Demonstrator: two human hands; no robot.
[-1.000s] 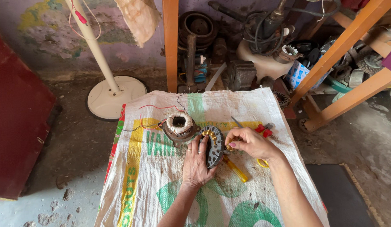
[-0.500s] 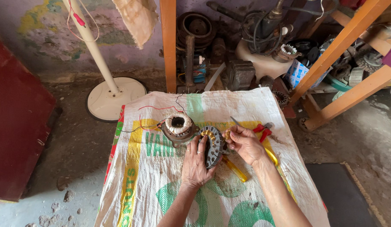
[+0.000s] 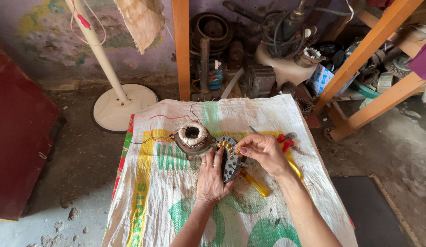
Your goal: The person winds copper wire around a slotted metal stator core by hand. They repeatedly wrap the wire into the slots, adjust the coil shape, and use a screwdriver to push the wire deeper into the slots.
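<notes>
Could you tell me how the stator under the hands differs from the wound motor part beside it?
The stator stands tilted on edge, steadied by the left hand and right hand; the wound motor part lies flat, untouched. The stator's slots look mostly bare, while the motor part carries a pale winding and loose wires. Both sit on the woven sack.
</notes>
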